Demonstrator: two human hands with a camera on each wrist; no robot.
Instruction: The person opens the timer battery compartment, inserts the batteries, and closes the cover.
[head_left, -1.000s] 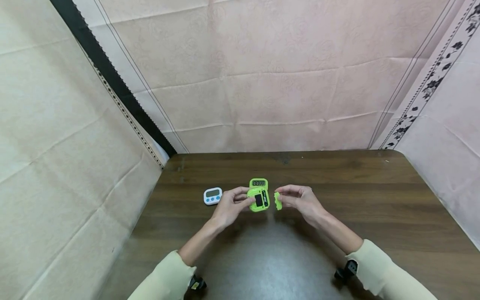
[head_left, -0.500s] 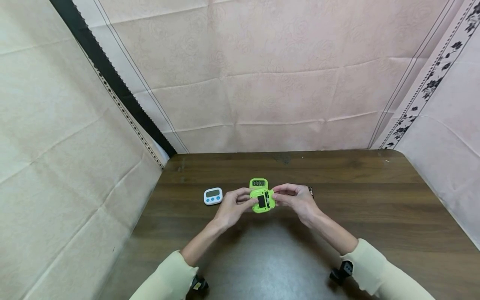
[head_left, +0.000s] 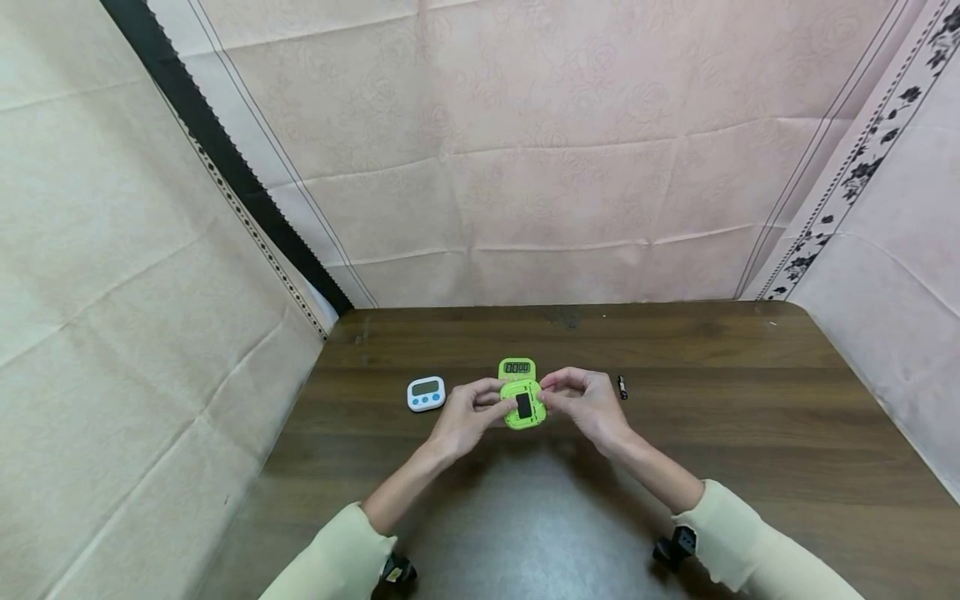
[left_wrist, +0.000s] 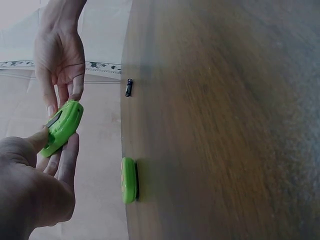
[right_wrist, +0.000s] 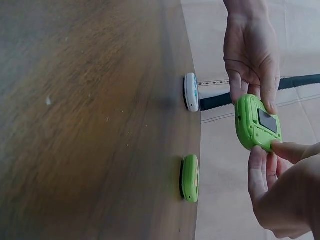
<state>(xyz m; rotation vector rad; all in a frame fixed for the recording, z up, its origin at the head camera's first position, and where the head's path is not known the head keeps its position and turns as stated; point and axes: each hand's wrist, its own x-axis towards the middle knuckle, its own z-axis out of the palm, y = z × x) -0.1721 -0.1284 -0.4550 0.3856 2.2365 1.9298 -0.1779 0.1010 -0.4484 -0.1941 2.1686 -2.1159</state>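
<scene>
My left hand (head_left: pixel 461 421) grips a green digital timer (head_left: pixel 522 407) by its left side, thumb on its back, which faces me with a dark rectangle on it. My right hand (head_left: pixel 592 404) pinches the timer's right edge, where the green battery cover (right_wrist: pixel 261 136) lies over the battery bay. In the right wrist view the right thumb is on the cover's edge and the fingers are under the timer. Whether the cover is fully seated cannot be seen. Held up off the table, the timer also shows in the left wrist view, tilted.
Behind the held timer, a second green timer (head_left: pixel 517 367) stands on the wooden table (head_left: pixel 697 433), its display lit with zeros. A white timer (head_left: pixel 426 393) with blue buttons is to the left. One small black battery (head_left: pixel 622 387) lies right of my right hand.
My right hand has moved left, bringing the battery cover from apart onto the held timer's back, covering the battery bay. The loose battery, earlier hidden behind the right hand, now shows.
</scene>
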